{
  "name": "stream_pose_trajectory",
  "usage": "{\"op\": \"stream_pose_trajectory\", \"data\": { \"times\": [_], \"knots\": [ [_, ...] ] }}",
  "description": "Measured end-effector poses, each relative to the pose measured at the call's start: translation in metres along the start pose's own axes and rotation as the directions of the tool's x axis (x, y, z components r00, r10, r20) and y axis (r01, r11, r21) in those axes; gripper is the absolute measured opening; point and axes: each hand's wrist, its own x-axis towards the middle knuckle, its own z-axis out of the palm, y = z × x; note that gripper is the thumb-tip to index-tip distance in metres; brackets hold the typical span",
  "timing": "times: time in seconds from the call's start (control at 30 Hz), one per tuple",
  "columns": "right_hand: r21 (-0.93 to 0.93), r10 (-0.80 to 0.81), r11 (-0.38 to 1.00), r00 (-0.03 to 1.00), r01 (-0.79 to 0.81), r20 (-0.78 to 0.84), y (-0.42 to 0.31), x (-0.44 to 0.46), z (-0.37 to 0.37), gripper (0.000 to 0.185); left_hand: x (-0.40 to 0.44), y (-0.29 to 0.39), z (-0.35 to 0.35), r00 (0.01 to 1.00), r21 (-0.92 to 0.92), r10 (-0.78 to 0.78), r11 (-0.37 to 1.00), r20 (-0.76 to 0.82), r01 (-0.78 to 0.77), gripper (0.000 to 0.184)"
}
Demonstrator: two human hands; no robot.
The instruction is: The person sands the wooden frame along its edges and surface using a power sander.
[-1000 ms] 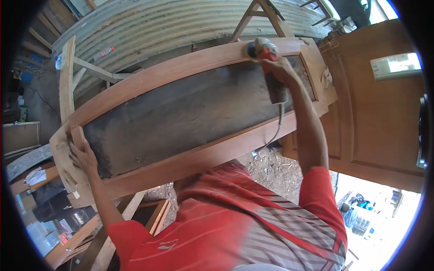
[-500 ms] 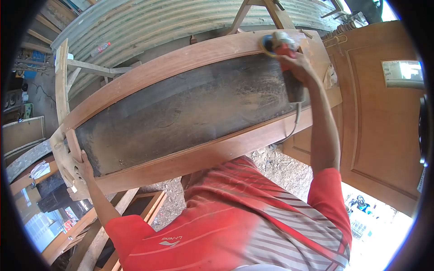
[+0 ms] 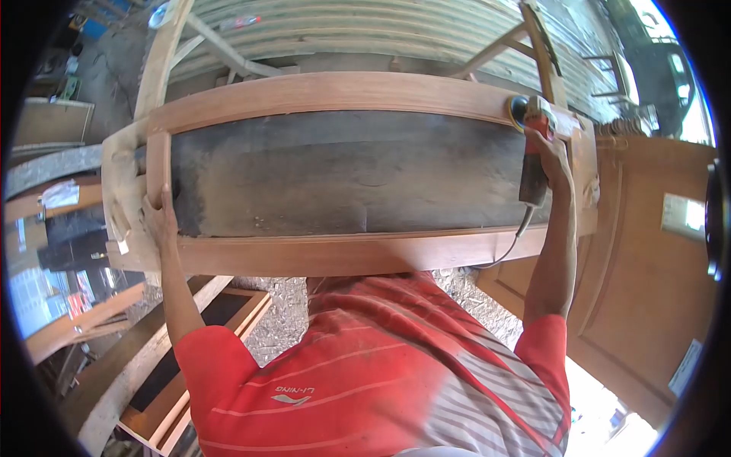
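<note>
A long wooden frame point(image 3: 327, 93) with a dark, dusty panel point(image 3: 365, 175) inside it lies in front of me. My right hand point(image 3: 553, 158) is closed around a red and grey angle grinder point(image 3: 534, 177). The grinder's round disc point(image 3: 519, 113) is at the far rail, near the right end; whether it touches the wood is hard to tell. My left hand point(image 3: 161, 219) grips the short left end piece of the frame near its closer corner. A power cord point(image 3: 521, 232) hangs from the grinder's rear and curves over the near rail.
Wooden supports point(image 3: 164, 65) rise behind the frame on both sides. Corrugated sheeting point(image 3: 327, 46) lies beyond. A brown panelled door point(image 3: 640, 266) stands at the right. Lower left are more wooden frames point(image 3: 190, 381), and shavings point(image 3: 282, 320) cover the ground.
My view has turned, so the frame now lies level across it. The grinder is nearer the right end of the far rail. My left hand still holds the left end.
</note>
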Motion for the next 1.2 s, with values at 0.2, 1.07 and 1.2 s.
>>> {"op": "stream_pose_trajectory", "data": {
  "times": [0.2,1.07,1.2],
  "knots": [
    [-0.101,-0.111,0.984,0.952,0.145,0.284,-0.104,-0.061,0.114,0.035,0.007,-0.016,0.003,0.997,-0.137,0.057,0.989,-0.059,-0.065,0.088],
    [-0.092,-0.079,0.992,0.996,0.081,0.033,0.019,0.027,-0.042,0.048,-0.177,0.111,0.012,0.953,0.000,0.270,0.962,-0.141,-0.272,0.075],
    [-0.072,0.168,0.983,0.985,-0.170,-0.036,0.098,0.067,-0.138,0.054,-0.196,0.151,0.014,0.975,-0.089,0.174,0.978,-0.137,-0.187,0.076]
  ]
}}
